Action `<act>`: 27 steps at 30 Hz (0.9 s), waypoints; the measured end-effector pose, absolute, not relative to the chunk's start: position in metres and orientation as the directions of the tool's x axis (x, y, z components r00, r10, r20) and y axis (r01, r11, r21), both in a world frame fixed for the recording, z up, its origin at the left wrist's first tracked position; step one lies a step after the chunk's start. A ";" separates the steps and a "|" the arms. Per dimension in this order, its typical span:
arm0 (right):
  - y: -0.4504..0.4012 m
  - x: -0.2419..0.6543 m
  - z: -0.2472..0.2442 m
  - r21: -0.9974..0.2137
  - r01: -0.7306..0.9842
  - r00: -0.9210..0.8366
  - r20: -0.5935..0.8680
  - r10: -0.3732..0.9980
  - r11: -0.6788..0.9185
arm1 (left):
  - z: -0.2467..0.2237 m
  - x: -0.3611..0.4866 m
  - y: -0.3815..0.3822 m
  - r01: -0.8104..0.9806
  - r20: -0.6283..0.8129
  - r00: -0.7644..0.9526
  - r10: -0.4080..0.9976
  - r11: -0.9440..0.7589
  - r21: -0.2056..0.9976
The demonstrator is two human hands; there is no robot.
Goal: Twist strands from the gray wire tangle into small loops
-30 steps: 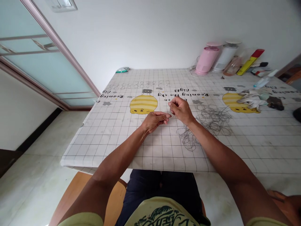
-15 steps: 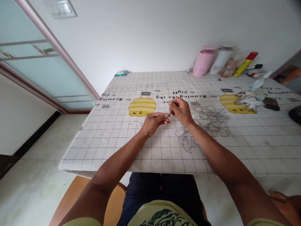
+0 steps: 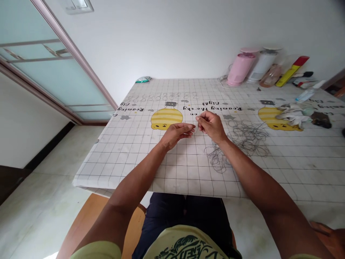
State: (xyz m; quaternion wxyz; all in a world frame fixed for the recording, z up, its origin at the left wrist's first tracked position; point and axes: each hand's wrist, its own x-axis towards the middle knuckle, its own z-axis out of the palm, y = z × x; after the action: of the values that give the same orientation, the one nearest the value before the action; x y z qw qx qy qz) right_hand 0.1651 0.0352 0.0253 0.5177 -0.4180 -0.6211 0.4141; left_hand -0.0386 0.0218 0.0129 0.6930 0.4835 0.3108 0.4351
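My left hand (image 3: 178,135) is held over the middle of the table, thumb pressed against its fingers in a pinch. Just to its right, my right hand (image 3: 212,126) pinches too, its fingertips close to the left ones with a small gap between. Whatever lies in either pinch is too fine to make out. A loose tangle of thin dark wire or thread (image 3: 244,138) spreads on the table beside and partly behind my right forearm. Toward the back left, a row of small thin loops (image 3: 161,97) lies on the cloth.
The table has a checked cloth (image 3: 129,158) with printed yellow bears. At the back right stand a pink cylinder (image 3: 241,68), a white cylinder (image 3: 262,66), a bottle (image 3: 270,76) and a yellow-red box (image 3: 292,72). Crumpled gloves (image 3: 295,114) lie right; a green packet (image 3: 143,79) back left.
My hands have drawn slightly apart, the left one shifting a little left against the cloth. Both stay pinched. The whole view has shifted slightly.
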 end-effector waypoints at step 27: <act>0.038 0.182 0.032 -0.921 -0.366 -0.505 0.076 0.860 -0.134 | 0.027 -0.045 0.013 -0.266 0.157 0.470 0.869 -0.029 0.963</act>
State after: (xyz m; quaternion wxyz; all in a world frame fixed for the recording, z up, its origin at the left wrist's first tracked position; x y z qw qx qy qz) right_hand 0.1819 0.0380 0.0323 0.4312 -0.2480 -0.4973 0.7109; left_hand -0.0450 0.0133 0.0273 0.6439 0.5661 0.2659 0.4407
